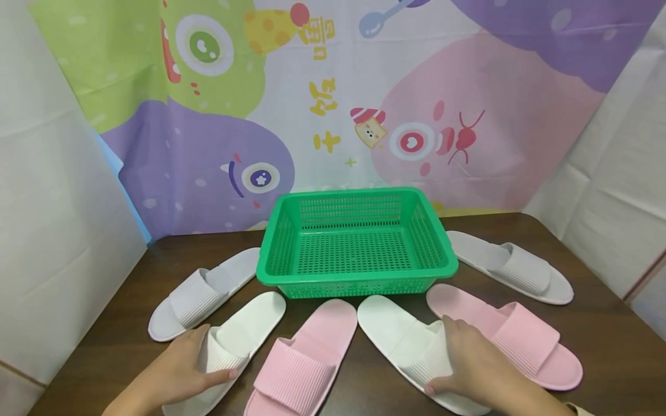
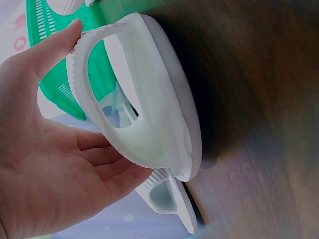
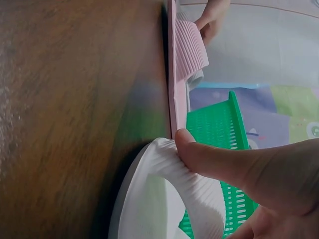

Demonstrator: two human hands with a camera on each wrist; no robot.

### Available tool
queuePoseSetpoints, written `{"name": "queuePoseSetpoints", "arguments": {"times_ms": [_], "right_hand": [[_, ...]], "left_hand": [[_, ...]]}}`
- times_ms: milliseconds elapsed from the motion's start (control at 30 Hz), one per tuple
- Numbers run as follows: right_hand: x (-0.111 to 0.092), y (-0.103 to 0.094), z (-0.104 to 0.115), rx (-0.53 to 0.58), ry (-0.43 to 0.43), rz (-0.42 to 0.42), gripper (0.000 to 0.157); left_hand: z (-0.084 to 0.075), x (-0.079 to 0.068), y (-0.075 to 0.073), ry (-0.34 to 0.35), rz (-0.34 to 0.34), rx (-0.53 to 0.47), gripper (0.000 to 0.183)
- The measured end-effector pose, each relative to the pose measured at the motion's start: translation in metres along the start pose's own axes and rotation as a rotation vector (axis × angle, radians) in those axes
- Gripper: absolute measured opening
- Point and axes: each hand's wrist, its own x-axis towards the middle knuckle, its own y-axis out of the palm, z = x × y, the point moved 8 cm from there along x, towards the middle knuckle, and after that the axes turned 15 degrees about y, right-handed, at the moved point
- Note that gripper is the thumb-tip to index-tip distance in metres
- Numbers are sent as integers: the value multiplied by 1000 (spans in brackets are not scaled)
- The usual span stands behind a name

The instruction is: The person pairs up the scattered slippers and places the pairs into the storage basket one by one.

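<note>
My left hand (image 1: 177,370) spans the ribbed strap of a white slipper (image 1: 255,326) on the left, thumb on one side and fingers on the other. The left wrist view shows that thumb (image 2: 62,42) touching the strap's edge, with the slipper (image 2: 164,114) resting on the table. Around the strap of a second white slipper (image 1: 387,323), my right hand (image 1: 470,361) grips in the same way. Its thumb (image 3: 209,158) presses on the ribs in the right wrist view. One pink slipper (image 1: 293,375) lies between the hands, and another pink slipper (image 1: 536,341) lies beyond the right hand.
A green perforated basket (image 1: 359,278) with nothing in it stands at the back of the dark wooden table (image 1: 119,370). Grey slippers lie on both sides of it, the left grey slipper (image 1: 195,300) and the right grey slipper (image 1: 525,268). Behind hangs a cartoon-printed cloth (image 1: 322,167).
</note>
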Motion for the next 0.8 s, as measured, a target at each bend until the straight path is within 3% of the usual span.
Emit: {"name": "queuePoseSetpoints", "arguments": {"times_ms": [367,667,800], "right_hand": [[0,7,-3,-9,27,31,129],[0,8,-7,46,56,33,121],[-3,4,-9,89,41,-5,117]], "left_hand": [[5,1,4,-42,73,37,107],[1,0,0,-3,-9,22,98],[1,0,-1,8,-24,20,96]]}}
